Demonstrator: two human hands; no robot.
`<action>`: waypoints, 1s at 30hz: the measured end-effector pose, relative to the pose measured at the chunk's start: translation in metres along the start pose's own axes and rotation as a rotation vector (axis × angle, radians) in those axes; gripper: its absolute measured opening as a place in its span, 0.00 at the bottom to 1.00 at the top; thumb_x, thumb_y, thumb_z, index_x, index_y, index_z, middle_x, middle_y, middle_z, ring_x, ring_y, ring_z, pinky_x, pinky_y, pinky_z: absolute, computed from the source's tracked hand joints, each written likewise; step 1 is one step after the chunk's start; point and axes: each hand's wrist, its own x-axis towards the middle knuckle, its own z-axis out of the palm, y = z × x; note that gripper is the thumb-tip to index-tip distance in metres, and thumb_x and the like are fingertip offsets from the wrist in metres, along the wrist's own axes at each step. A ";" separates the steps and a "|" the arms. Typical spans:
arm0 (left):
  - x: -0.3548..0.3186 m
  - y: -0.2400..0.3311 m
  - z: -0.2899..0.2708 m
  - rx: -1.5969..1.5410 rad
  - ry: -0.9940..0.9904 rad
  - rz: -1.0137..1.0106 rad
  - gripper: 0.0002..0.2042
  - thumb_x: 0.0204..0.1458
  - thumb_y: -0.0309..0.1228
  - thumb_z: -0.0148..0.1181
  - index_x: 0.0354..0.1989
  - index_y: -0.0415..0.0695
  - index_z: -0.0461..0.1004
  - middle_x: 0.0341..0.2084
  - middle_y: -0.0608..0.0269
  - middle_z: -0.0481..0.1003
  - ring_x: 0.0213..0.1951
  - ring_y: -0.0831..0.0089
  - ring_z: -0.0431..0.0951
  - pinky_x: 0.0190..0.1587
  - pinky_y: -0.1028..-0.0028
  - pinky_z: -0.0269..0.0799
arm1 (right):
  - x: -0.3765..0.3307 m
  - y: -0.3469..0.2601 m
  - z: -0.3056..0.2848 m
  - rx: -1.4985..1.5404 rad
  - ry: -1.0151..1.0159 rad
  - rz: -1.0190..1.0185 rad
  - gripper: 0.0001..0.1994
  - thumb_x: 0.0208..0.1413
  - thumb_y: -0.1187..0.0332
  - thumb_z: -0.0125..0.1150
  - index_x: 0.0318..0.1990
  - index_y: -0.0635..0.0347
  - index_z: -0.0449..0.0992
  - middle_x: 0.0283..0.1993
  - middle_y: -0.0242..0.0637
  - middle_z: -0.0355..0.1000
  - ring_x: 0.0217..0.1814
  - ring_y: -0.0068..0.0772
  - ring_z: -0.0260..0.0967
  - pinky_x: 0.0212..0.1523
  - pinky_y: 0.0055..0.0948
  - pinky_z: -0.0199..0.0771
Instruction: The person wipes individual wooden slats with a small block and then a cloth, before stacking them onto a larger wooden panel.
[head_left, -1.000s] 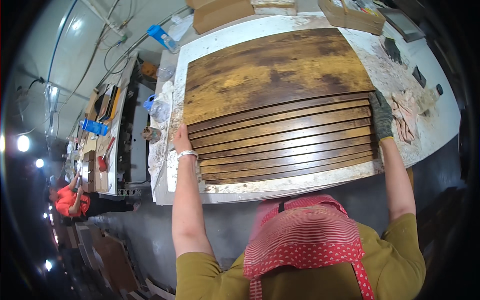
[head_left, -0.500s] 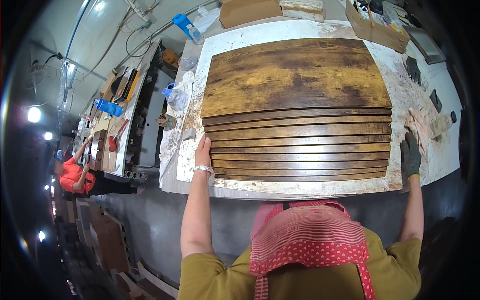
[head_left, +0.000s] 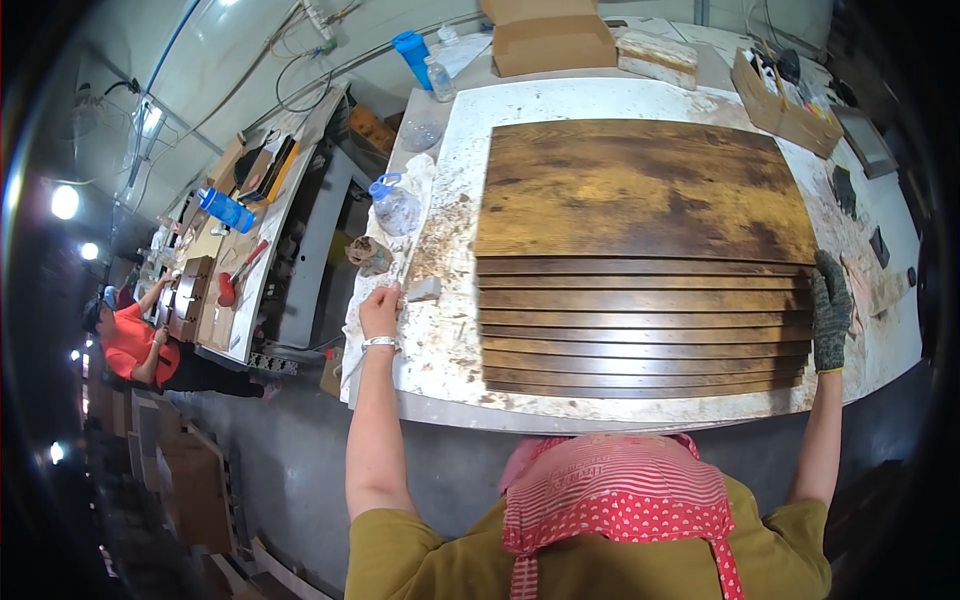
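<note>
A stack of several brown wood-grain boards (head_left: 645, 190) lies on the white, stained worktable. The boards are stepped, so their front edges show as narrow strips. My right hand (head_left: 831, 312), in a dark grey knit glove, lies with fingers stretched along the stack's right edge. Away from the boards, my bare left hand (head_left: 379, 312) is over the table's left side, by a white cloth (head_left: 412, 215) and a small grey block (head_left: 424, 289). Its fingers are curled together; whatever may be in them is hidden.
A clear jug with a blue handle (head_left: 396, 205) and a brown-stained cup (head_left: 368, 254) stand at the left. Cardboard boxes (head_left: 555, 45) line the back, with a blue bottle (head_left: 412, 58). At far left, a person in an orange shirt (head_left: 135, 345) works at another bench.
My left hand has left the boards' left edge and moved left toward the cloth. My right hand has come onto the stack's right edge. The stack sits farther right; the view has shifted.
</note>
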 end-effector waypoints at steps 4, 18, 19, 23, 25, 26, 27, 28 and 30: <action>0.016 0.004 -0.009 0.366 -0.008 0.219 0.06 0.49 0.30 0.60 0.29 0.41 0.76 0.21 0.59 0.74 0.24 0.72 0.73 0.31 0.73 0.67 | 0.002 -0.111 0.045 -0.052 -0.067 -0.042 0.15 0.57 0.74 0.53 0.52 0.63 0.71 0.52 0.37 0.70 0.56 0.30 0.64 0.59 0.27 0.60; 0.114 0.063 -0.043 0.499 -0.001 0.669 0.05 0.49 0.27 0.57 0.33 0.41 0.76 0.30 0.55 0.73 0.35 0.56 0.74 0.39 0.65 0.68 | -0.048 -0.399 0.251 0.253 -0.707 -0.869 0.15 0.55 0.62 0.52 0.49 0.54 0.71 0.48 0.40 0.69 0.50 0.39 0.68 0.50 0.38 0.69; 0.125 0.060 -0.048 0.503 -0.004 0.673 0.05 0.49 0.27 0.57 0.33 0.41 0.76 0.30 0.55 0.73 0.35 0.56 0.74 0.39 0.65 0.68 | -0.047 -0.413 0.264 0.257 -0.703 -0.865 0.15 0.55 0.62 0.52 0.49 0.54 0.71 0.48 0.40 0.69 0.50 0.39 0.68 0.50 0.38 0.69; 0.159 0.028 -0.074 0.729 -0.022 0.639 0.09 0.51 0.32 0.56 0.36 0.42 0.77 0.33 0.54 0.74 0.36 0.56 0.74 0.40 0.64 0.69 | -0.039 -0.460 0.333 0.072 -0.900 -0.676 0.21 0.52 0.63 0.51 0.55 0.58 0.65 0.57 0.46 0.63 0.56 0.44 0.64 0.53 0.40 0.65; 0.166 0.013 -0.077 0.802 -0.075 0.641 0.11 0.52 0.36 0.55 0.36 0.42 0.76 0.33 0.54 0.75 0.36 0.56 0.75 0.40 0.63 0.69 | -0.052 -0.452 0.383 0.000 -0.785 -0.658 0.24 0.48 0.66 0.52 0.55 0.61 0.65 0.54 0.50 0.65 0.54 0.51 0.64 0.51 0.44 0.65; 0.165 0.008 -0.078 0.812 -0.103 0.634 0.12 0.51 0.37 0.56 0.37 0.42 0.76 0.31 0.54 0.74 0.35 0.56 0.75 0.39 0.63 0.69 | -0.065 -0.447 0.408 -0.041 -0.693 -0.648 0.23 0.46 0.68 0.52 0.54 0.61 0.66 0.52 0.52 0.65 0.51 0.51 0.66 0.50 0.45 0.65; 0.159 0.009 -0.080 0.842 -0.135 0.593 0.10 0.50 0.35 0.58 0.35 0.42 0.76 0.29 0.55 0.74 0.34 0.56 0.75 0.38 0.63 0.69 | -0.061 -0.459 0.408 -0.129 -0.826 -0.628 0.20 0.47 0.68 0.50 0.50 0.61 0.69 0.50 0.52 0.67 0.48 0.48 0.68 0.46 0.44 0.67; 0.154 0.015 -0.072 0.819 -0.150 0.557 0.09 0.47 0.32 0.60 0.35 0.42 0.76 0.28 0.56 0.74 0.33 0.58 0.75 0.37 0.64 0.69 | -0.062 -0.458 0.419 -0.243 -0.903 -0.616 0.16 0.46 0.68 0.51 0.45 0.61 0.72 0.46 0.50 0.70 0.43 0.46 0.71 0.41 0.43 0.70; 0.146 0.026 -0.063 0.819 -0.141 0.528 0.09 0.44 0.27 0.62 0.35 0.40 0.74 0.27 0.57 0.73 0.30 0.61 0.73 0.35 0.65 0.69 | -0.062 -0.452 0.434 -0.253 -0.960 -0.660 0.15 0.45 0.68 0.53 0.42 0.61 0.74 0.40 0.46 0.72 0.38 0.46 0.73 0.37 0.42 0.71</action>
